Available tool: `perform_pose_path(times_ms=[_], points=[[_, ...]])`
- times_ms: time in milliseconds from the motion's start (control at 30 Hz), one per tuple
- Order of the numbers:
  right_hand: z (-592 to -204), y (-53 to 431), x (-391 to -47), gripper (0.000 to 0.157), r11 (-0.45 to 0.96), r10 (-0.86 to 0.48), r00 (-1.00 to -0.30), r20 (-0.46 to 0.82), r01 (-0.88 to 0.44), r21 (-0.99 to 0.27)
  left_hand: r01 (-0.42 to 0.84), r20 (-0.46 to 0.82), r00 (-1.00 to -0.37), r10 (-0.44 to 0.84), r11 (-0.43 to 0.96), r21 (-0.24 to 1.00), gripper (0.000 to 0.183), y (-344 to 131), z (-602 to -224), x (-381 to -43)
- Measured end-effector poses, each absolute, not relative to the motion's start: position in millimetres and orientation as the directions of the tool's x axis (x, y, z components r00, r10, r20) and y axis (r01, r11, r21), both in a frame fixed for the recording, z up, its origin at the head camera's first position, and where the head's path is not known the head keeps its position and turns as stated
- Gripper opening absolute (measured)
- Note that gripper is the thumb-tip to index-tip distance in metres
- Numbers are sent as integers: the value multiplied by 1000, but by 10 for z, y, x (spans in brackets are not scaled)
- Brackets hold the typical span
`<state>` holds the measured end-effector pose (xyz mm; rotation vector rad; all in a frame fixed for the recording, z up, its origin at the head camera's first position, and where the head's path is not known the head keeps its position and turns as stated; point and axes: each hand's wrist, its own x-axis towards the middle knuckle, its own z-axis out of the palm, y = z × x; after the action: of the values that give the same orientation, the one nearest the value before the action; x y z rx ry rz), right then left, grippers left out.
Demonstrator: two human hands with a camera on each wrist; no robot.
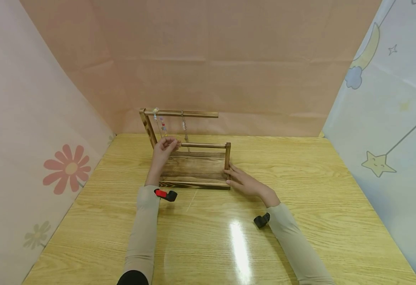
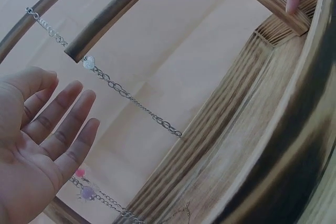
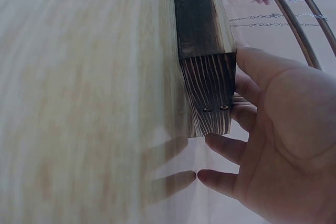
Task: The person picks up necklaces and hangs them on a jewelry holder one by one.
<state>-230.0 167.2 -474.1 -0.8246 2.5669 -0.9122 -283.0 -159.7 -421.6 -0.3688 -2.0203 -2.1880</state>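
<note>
A dark-streaked wooden jewelry stand (image 1: 193,185) has a back bar (image 1: 201,114) and a lower front bar (image 1: 208,145). My left hand (image 1: 164,145) is by the front bar's free end, thumb tip overlapping the index finger and other fingers loosely bent. Nothing shows in it in the left wrist view. A silver chain bracelet (image 2: 126,95) with a heart charm hangs from the back bar. Further left hang bracelets with coloured beads (image 1: 163,126), partly behind the hand. My right hand (image 1: 243,183) holds the stand's right end, thumb at the base corner, fingers at the post (image 1: 227,156).
The stand rests on a light wood-grain table (image 1: 300,221), towards its back edge. A plain peach cloth (image 1: 247,59) hangs behind it. Patterned cloths line both sides, with a flower (image 1: 70,169) at left and a star (image 1: 378,164) at right.
</note>
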Motion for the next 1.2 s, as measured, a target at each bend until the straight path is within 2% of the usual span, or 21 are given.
perform_pose_path(times_ms=[267,533,867,1067,1200], points=[[-4734,1665,-2298,56,635,-604,-792,-87,-412,-654,275,281,-957,74,-83,958,26,-1628,-4255,-2819],[-4756,1671,-2315,56,642,-602,-794,-85,-417,-644,229,231,-970,69,-39,973,23,-1669,-4397,-2878],[-4756,1661,-2303,55,643,-603,-794,-83,-421,-640,194,196,-977,82,-31,981,24,-1672,-4335,-2792],[-4772,1671,-2312,56,633,-609,-789,-81,-421,-650,186,188,-977,101,-29,982,24,-1731,-4453,-2866],[-4771,1685,-2327,57,630,-610,-788,-83,-419,-654,197,195,-975,108,11,980,30,-1770,-4558,-2944]])
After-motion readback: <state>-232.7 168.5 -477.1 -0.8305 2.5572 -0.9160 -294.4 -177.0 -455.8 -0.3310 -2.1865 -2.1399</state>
